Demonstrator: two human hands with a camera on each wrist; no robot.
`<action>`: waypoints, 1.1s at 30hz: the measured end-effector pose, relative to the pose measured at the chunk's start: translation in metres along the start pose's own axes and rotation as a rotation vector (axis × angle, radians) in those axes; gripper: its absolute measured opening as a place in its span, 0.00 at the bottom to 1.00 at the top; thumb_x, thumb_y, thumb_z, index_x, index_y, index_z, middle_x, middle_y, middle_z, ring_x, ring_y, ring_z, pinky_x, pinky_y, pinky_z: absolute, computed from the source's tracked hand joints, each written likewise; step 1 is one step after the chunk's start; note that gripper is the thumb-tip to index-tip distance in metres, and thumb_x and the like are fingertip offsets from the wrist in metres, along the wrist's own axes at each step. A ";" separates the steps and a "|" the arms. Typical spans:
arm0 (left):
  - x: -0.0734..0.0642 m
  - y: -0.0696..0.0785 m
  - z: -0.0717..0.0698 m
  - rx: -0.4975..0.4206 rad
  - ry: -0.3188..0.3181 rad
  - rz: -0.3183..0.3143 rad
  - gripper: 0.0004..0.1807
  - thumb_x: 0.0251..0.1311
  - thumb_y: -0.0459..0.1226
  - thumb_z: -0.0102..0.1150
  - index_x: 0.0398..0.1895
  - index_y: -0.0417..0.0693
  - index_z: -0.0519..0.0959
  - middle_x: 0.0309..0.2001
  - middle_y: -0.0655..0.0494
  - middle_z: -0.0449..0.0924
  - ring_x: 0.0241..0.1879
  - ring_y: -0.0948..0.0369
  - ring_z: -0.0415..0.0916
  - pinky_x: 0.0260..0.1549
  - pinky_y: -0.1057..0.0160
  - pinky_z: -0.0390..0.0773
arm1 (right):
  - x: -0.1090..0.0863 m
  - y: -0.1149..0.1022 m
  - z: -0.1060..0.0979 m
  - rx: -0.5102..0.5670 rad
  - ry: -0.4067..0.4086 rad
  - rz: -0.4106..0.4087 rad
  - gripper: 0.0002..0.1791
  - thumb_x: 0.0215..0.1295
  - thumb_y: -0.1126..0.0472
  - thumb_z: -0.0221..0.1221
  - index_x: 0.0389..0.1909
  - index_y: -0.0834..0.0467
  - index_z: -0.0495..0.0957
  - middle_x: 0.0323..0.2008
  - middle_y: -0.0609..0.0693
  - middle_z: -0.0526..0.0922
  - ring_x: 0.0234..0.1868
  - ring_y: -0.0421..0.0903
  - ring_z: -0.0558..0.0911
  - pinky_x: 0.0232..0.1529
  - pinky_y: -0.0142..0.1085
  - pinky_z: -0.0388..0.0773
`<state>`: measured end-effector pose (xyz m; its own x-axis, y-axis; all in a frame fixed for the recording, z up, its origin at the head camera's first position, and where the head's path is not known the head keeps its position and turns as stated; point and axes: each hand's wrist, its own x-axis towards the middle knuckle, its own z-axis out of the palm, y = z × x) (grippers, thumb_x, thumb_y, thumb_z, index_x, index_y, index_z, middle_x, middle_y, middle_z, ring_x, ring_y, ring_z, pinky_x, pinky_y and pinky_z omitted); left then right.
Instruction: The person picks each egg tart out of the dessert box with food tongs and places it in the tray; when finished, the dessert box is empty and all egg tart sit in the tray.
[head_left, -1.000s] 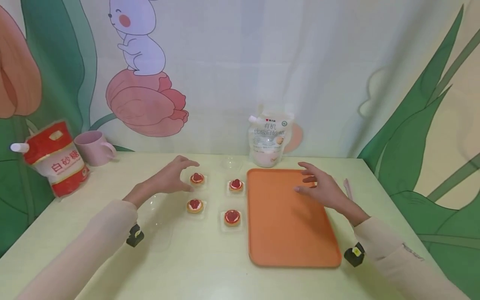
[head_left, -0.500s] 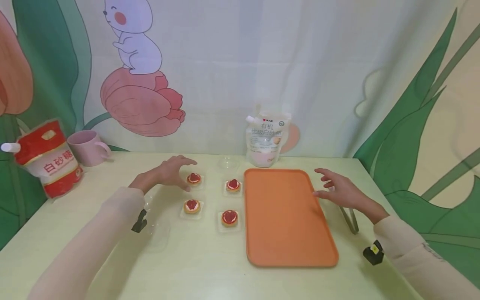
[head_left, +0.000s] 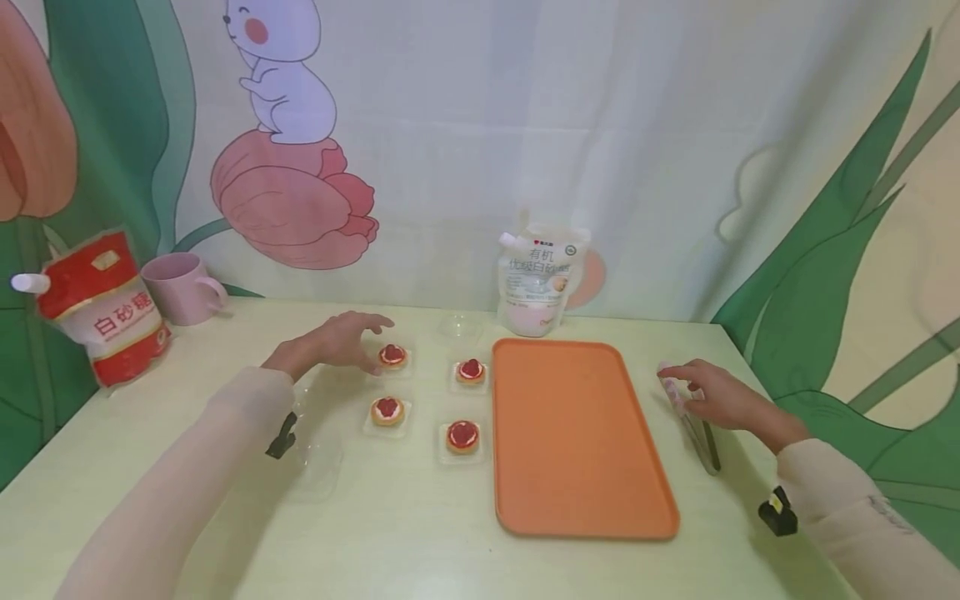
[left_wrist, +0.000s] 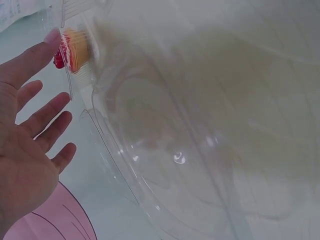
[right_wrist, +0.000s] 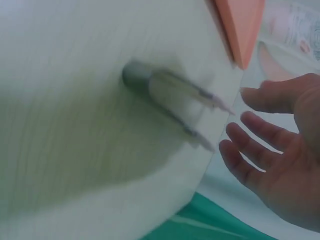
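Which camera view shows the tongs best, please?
The right wrist view: both prongs of the tongs show, uncovered though blurred. In the head view, the right hand partly covers them; the left wrist view omits them.

Item 1: white pouch (head_left: pixel 534 287), standing just behind the orange tray (head_left: pixel 577 442). Printed in grey: 有机; beneath it, 优级白砂糖, last character faint. Small red brand mark (head_left: pixel 543 242), round seal (head_left: pixel 572 250) and red script (head_left: pixel 547 322) near the base: illegible.
Item 2: red-and-white bag (head_left: pixel 105 292), well left of the orange tray. Printed in red: 白砂糖; smaller line (head_left: pixel 123 333) beneath, illegible.
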<state>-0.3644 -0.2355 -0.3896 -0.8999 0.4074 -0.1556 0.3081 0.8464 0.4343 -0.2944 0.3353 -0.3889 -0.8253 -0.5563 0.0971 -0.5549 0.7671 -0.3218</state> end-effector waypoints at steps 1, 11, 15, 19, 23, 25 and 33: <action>0.000 0.001 -0.001 0.002 -0.003 0.000 0.45 0.53 0.43 0.75 0.73 0.46 0.64 0.66 0.38 0.72 0.68 0.39 0.65 0.66 0.35 0.63 | -0.001 0.002 -0.001 -0.018 -0.017 -0.007 0.24 0.57 0.78 0.56 0.57 0.72 0.74 0.46 0.68 0.77 0.40 0.58 0.78 0.39 0.46 0.79; 0.003 0.004 -0.002 0.042 0.004 0.020 0.43 0.52 0.40 0.75 0.71 0.43 0.67 0.62 0.38 0.75 0.64 0.40 0.69 0.65 0.37 0.65 | -0.005 0.014 0.003 -0.169 -0.134 0.023 0.38 0.44 0.89 0.46 0.60 0.68 0.75 0.50 0.68 0.73 0.44 0.62 0.78 0.38 0.43 0.75; 0.006 0.004 0.000 0.041 -0.006 0.026 0.42 0.52 0.40 0.75 0.70 0.41 0.68 0.62 0.38 0.75 0.64 0.40 0.69 0.64 0.36 0.65 | -0.011 0.017 0.014 -0.227 -0.093 0.020 0.38 0.50 0.89 0.49 0.63 0.64 0.73 0.53 0.68 0.73 0.45 0.61 0.78 0.42 0.50 0.78; 0.006 0.005 0.000 0.023 -0.017 0.003 0.40 0.53 0.40 0.74 0.70 0.43 0.69 0.63 0.38 0.74 0.65 0.40 0.67 0.65 0.36 0.65 | -0.018 0.020 0.022 -0.363 -0.031 -0.044 0.30 0.61 0.80 0.54 0.64 0.58 0.73 0.51 0.63 0.76 0.42 0.57 0.78 0.38 0.47 0.77; 0.007 0.005 0.000 0.011 -0.023 -0.018 0.39 0.54 0.40 0.73 0.70 0.45 0.69 0.64 0.39 0.73 0.66 0.41 0.67 0.65 0.37 0.65 | -0.019 0.027 0.026 -0.529 0.047 -0.190 0.24 0.58 0.77 0.59 0.54 0.56 0.74 0.37 0.51 0.72 0.31 0.45 0.68 0.29 0.37 0.67; 0.007 0.004 0.001 0.011 -0.021 -0.019 0.39 0.54 0.40 0.73 0.70 0.45 0.69 0.64 0.40 0.73 0.66 0.41 0.67 0.65 0.37 0.66 | -0.017 0.032 0.027 -0.607 0.091 -0.277 0.24 0.52 0.78 0.63 0.49 0.55 0.72 0.33 0.48 0.70 0.29 0.44 0.67 0.28 0.37 0.66; 0.009 0.004 0.000 0.025 -0.032 -0.025 0.38 0.54 0.40 0.74 0.69 0.46 0.70 0.64 0.41 0.74 0.65 0.42 0.68 0.65 0.37 0.66 | -0.012 0.043 0.035 -0.763 0.112 -0.462 0.25 0.44 0.76 0.67 0.41 0.54 0.72 0.32 0.51 0.73 0.25 0.47 0.71 0.28 0.41 0.75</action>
<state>-0.3706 -0.2280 -0.3894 -0.8973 0.3963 -0.1946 0.2934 0.8647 0.4078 -0.3043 0.3635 -0.4367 -0.4856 -0.8582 0.1662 -0.7196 0.5004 0.4815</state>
